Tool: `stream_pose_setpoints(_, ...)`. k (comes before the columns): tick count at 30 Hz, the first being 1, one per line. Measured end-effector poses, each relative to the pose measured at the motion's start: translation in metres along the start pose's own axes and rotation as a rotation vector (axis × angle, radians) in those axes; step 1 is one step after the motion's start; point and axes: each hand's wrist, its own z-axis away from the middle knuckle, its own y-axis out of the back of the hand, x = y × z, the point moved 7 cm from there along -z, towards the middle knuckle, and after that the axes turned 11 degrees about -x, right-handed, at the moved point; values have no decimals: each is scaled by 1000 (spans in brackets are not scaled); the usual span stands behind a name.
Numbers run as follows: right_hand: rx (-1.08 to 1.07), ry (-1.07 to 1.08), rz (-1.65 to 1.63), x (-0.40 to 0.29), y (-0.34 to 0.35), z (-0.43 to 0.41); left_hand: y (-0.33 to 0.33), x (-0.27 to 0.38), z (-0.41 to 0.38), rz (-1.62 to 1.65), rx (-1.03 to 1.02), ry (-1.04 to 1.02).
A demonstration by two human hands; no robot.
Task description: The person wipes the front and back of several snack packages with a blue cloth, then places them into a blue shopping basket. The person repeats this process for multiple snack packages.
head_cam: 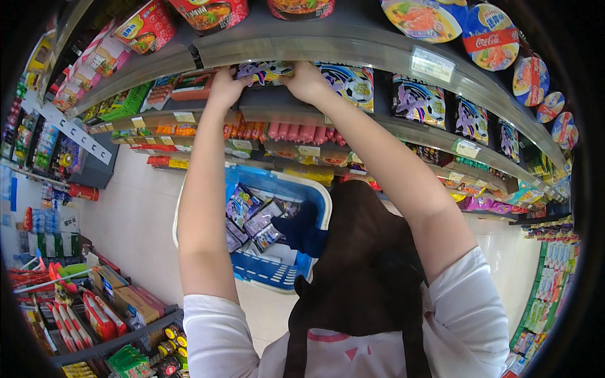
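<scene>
Both arms reach forward into a store shelf (269, 100), under the deck above it. A colourful snack packet (259, 72) with a purple pony and a ball printed on it lies between my hands. My left hand (228, 86) grips its left end, and my right hand (306, 81) has hold of its right end. The deck's front edge hides the packet's far side and some fingertips. Just right of my right hand stands a packet of the same print (352, 85), with another matching packet (419, 101) farther along. Left of my left hand lies a red food package (193, 86).
Below my arms, a blue shopping basket (323, 198) with a white rim holds several purple packets (243, 205). Noodle bowls (208, 14) stand on the deck above. Lower shelves hold pink sausages (298, 133). Cardboard boxes (137, 302) stand at lower left.
</scene>
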Motion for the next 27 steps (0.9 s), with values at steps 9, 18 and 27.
stream_pose_setpoints(9,-100,-137,292,20,-31,-37,-15,-2,-32,-468,168,-34)
stream_pose_setpoints(18,296,325,-93,-20,-4,12,1,27,34,-410,562,-406)
stream_pose_setpoints(27,-1053,402,-574,-26,-72,248,-165,-133,223,-783,-430,92)
